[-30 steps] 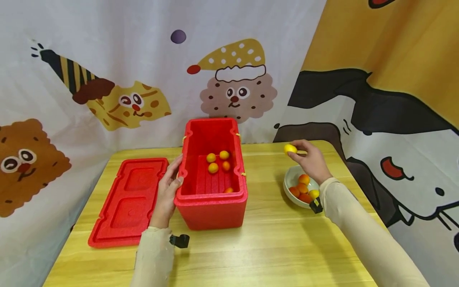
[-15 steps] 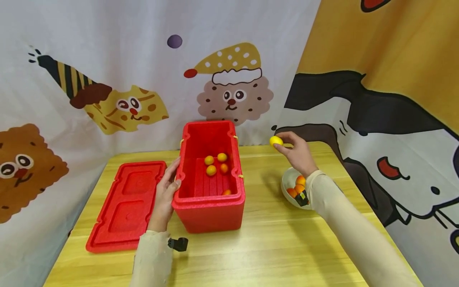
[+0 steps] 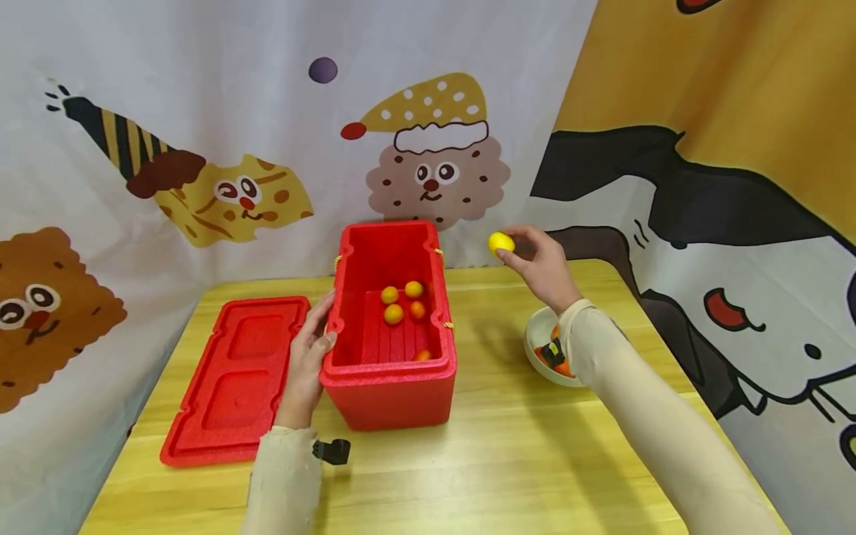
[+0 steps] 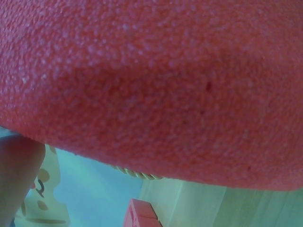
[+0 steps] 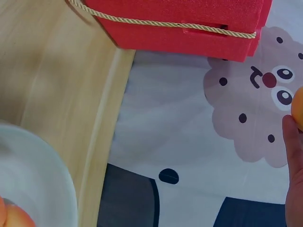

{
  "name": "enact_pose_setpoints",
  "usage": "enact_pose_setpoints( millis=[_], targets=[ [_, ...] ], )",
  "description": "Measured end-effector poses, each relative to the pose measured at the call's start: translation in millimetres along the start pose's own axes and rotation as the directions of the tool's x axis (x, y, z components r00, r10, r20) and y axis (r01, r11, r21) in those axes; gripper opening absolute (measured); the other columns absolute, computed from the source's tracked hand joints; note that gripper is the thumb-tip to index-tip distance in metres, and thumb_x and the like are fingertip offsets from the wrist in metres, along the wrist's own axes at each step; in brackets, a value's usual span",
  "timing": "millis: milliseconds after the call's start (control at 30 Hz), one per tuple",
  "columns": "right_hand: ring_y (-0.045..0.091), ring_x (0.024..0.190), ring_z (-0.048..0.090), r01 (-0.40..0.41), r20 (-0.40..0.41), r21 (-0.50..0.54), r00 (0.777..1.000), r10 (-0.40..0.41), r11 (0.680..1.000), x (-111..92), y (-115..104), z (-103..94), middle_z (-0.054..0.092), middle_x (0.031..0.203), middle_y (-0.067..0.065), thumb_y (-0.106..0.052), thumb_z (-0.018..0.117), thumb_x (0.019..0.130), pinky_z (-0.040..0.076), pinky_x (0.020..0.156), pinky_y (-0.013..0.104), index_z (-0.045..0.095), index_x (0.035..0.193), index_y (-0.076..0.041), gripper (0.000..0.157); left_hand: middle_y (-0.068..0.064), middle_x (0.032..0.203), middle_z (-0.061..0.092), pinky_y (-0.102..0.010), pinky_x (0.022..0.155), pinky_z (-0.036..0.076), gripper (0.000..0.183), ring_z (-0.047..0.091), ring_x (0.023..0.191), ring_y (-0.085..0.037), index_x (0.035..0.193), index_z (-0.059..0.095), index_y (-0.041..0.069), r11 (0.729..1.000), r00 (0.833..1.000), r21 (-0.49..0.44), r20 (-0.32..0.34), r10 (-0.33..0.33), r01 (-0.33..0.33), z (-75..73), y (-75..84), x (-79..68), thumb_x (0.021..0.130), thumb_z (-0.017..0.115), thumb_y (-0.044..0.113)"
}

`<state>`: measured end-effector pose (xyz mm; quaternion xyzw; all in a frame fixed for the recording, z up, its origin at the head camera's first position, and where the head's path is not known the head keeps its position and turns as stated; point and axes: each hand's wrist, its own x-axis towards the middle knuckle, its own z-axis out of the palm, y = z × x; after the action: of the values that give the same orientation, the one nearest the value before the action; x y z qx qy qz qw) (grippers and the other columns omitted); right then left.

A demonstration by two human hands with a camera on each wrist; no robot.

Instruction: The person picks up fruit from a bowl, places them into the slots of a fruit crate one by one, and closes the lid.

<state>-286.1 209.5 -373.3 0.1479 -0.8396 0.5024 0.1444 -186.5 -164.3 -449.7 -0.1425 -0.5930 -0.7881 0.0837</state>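
In the head view my right hand (image 3: 543, 269) pinches a small, oval yellow fruit (image 3: 501, 243) between thumb and fingers. It hangs in the air, right of the red foam box (image 3: 394, 401) and above the table. Only part of that fruit (image 5: 298, 109) enters the right wrist view. My left hand (image 3: 307, 371) rests against the box's left side, its thumb by the rim. Several yellow and orange fruits (image 3: 393, 314) lie inside the box. Below my right forearm stands a pale bowl (image 3: 537, 362) with orange fruits, partly hidden by the wrist camera.
The red foam lid (image 3: 237, 375) lies flat on the wooden table (image 3: 468, 475), left of the box. Twisted yellow cord (image 5: 161, 23) runs along the box's side. A printed curtain (image 3: 254, 82) hangs close behind the table and along its right side.
My right hand has carried the yellow fruit leftward and slightly up, away from above the bowl toward the box. The left hand stays at the box.
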Motion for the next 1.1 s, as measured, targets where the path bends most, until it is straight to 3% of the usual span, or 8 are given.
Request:
enact_pose_setpoints(
  millis=[167,367,633,1100],
  targets=[
    [0.023,0.106,0.061,0.015,0.015,-0.002,1.000,-0.015,1.000,7,-7,2.2,0.061,0.122,0.010,-0.015,0.072,0.090,0.053,0.088,0.036,0.063,0.128,-0.006,0.040,-0.010,0.154,0.032,-0.029,0.098,0.047,0.058,0.033,0.135,-0.026,0.150,0.036,0.000,1.000,1.000,0.001,-0.007,0.017,-0.017,-1.0,2.1,0.8,0.092,0.045,-0.002],
    [0.022,0.096,0.066,-0.009,0.026,-0.002,1.000,0.009,1.000,12,-15,5.9,0.064,0.118,0.007,-0.024,0.071,0.091,0.056,0.074,0.026,0.064,0.126,-0.010,0.039,-0.010,0.155,0.032,-0.028,0.098,0.046,0.060,0.032,0.136,-0.026,0.150,0.035,0.000,1.000,1.000,0.011,0.001,0.014,-0.015,-0.5,1.8,0.7,0.092,0.045,-0.002],
    [0.017,0.106,0.060,0.028,0.052,0.041,0.998,-0.030,0.999,21,-26,18.6,0.064,0.118,0.007,-0.016,0.072,0.090,0.052,0.090,0.032,0.064,0.124,-0.005,0.037,-0.009,0.154,0.033,-0.029,0.097,0.047,0.060,0.034,0.135,-0.026,0.151,0.036,0.002,1.000,1.000,0.014,-0.002,-0.007,0.007,1.0,-0.3,-0.6,0.092,0.045,-0.002],
    [0.019,0.109,0.057,0.078,0.109,0.065,0.990,-0.084,0.995,33,-39,40.5,0.060,0.120,0.005,-0.016,0.073,0.089,0.051,0.093,0.033,0.064,0.124,-0.006,0.037,-0.010,0.154,0.033,-0.031,0.097,0.047,0.060,0.035,0.133,-0.026,0.151,0.035,0.003,1.000,1.000,0.004,-0.002,-0.008,0.008,-0.6,-1.3,-1.6,0.093,0.046,0.000]
  ],
)
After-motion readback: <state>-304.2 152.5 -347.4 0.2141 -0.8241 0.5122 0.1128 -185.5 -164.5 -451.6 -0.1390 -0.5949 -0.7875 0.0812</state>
